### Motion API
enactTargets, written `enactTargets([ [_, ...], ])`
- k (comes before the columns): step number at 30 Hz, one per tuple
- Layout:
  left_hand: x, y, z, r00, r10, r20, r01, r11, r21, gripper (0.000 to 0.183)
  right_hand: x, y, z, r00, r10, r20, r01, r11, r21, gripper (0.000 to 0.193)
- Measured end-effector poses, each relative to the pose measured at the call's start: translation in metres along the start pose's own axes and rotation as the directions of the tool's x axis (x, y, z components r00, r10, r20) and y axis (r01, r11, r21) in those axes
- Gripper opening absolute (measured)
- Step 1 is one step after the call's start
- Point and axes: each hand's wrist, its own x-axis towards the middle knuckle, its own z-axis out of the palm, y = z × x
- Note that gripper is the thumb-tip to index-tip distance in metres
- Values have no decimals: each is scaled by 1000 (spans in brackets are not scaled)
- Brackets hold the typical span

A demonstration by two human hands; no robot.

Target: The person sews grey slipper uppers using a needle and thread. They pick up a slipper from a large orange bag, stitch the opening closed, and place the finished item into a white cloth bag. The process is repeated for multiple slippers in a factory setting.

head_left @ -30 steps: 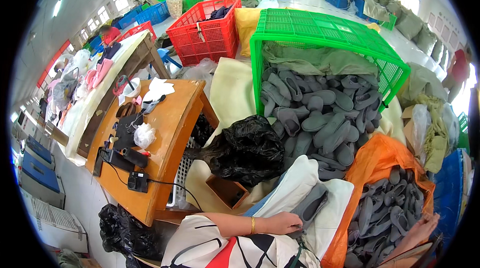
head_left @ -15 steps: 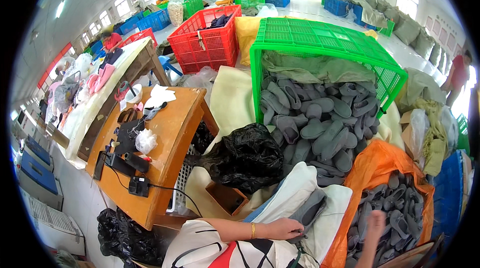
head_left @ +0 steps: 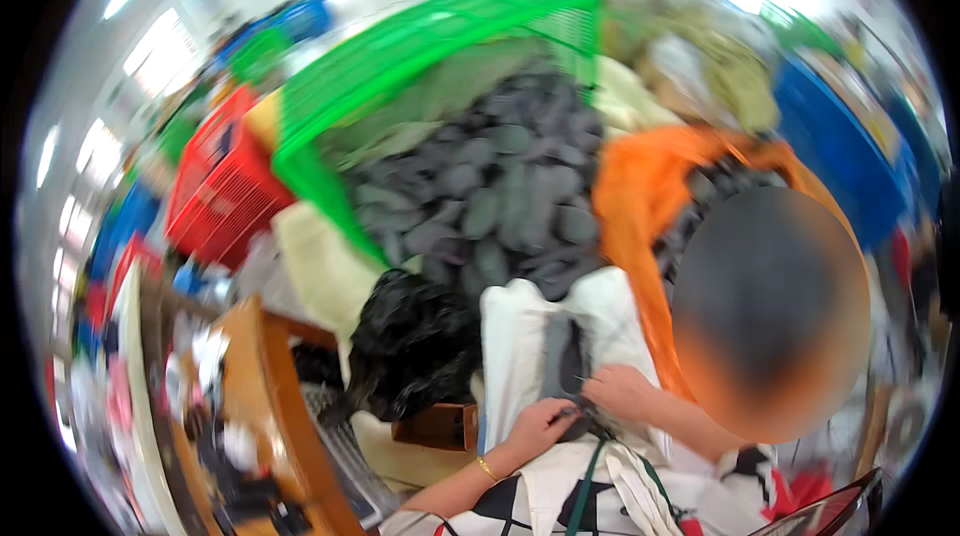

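A grey slipper point(head_left: 565, 354) lies over my lap on a white cloth point(head_left: 512, 336). My left hand point(head_left: 540, 426) is closed on its near end, thumb and fingers pinched together. Just beyond and to the right, my right hand point(head_left: 615, 391) is closed close against the slipper's right side. A thin pale sliver shows at the right fingertips, too fine to name. Many similar grey slippers point(head_left: 482, 211) fill a tipped green plastic crate point(head_left: 430, 31) ahead. More lie in an orange sack point(head_left: 640, 186) on the right.
A black plastic bag point(head_left: 415, 341) and a small brown box point(head_left: 437, 426) sit left of my lap. Farther left stand a wooden table point(head_left: 262, 366) and a red crate point(head_left: 228, 191). A blue bin point(head_left: 835, 151) stands right. A round blur covers part of the sack.
My right hand has come from over the orange sack to the slipper, beside my left hand. The view has turned right and down, and the scene is smeared by motion.
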Motion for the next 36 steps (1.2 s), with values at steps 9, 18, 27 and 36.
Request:
enactTargets([
  [9, 4, -9, 10, 1000, 23, -3, -23, 990, 141, 14, -15, 12, 1, 986, 82, -146, -85, 996, -16, 11],
  [18, 4, 1, 1, 997, -46, -61, 48, 999, 24, 17, -9, 4, -29, 969, 206, -134, -183, 969, 169, 21],
  [27, 9, -11, 5, 999, 14, -51, -14, 1000, -8, 17, 15, 3, -6, 997, -22, -78, 32, 991, 128, 22],
  [36, 7, -6, 3, 987, -152, -50, 148, 986, -80, 12, 21, -6, 7, 938, 141, -316, -93, 982, 163, 20],
])
